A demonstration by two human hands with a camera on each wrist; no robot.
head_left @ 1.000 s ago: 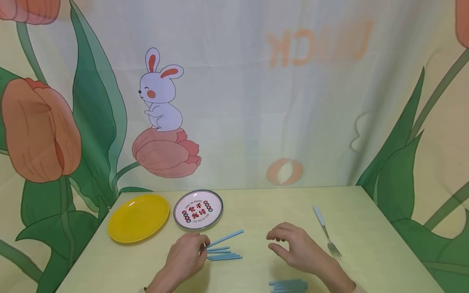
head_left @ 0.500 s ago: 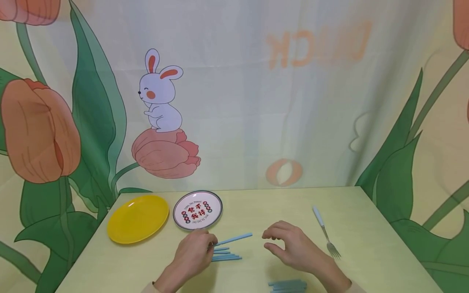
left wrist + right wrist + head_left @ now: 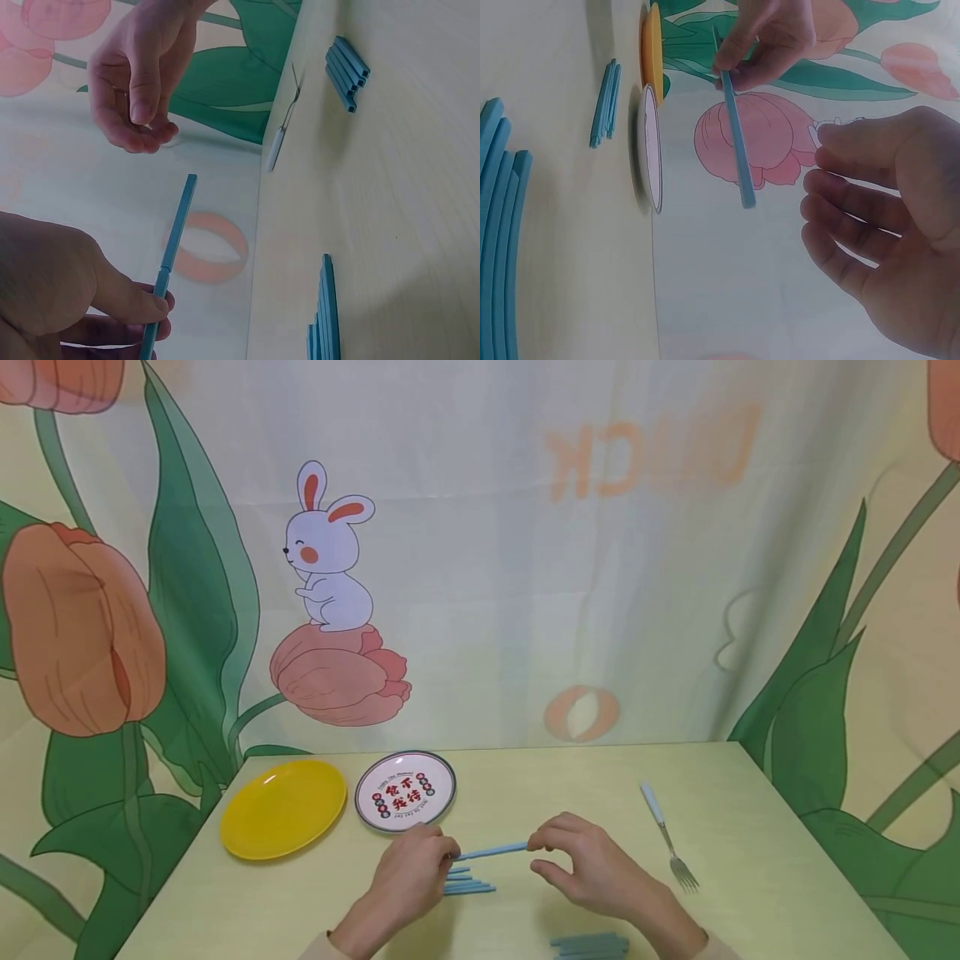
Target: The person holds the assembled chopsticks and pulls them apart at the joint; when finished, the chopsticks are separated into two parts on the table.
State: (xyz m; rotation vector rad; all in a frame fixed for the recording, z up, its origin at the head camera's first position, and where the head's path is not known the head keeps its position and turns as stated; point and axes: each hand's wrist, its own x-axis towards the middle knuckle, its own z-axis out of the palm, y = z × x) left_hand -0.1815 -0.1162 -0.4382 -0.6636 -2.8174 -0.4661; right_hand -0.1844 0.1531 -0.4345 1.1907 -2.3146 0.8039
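My left hand (image 3: pixel 411 872) pinches one end of a slim blue chopstick (image 3: pixel 491 852) between thumb and fingers, holding it above the table. The chopstick points right, and a groove rings it in the left wrist view. My right hand (image 3: pixel 588 864) is at its free end, fingers loosely bent and thumb apart; in the right wrist view a gap shows between that hand and the chopstick (image 3: pixel 736 139). Below the left hand lies a small group of blue chopsticks (image 3: pixel 472 887), partly hidden by it. Another bundle of blue chopsticks (image 3: pixel 592 946) lies near the front edge.
A yellow plate (image 3: pixel 285 810) is at the table's back left, beside a white plate (image 3: pixel 405 789) with a dark rim and red characters. To the right lies a fork (image 3: pixel 663 831) with a pale handle. A printed curtain (image 3: pixel 480 568) hangs behind the table.
My left hand has moved right with the chopstick, whose free end now reaches the right hand's fingertips in the head view. The right hand has shifted slightly left.
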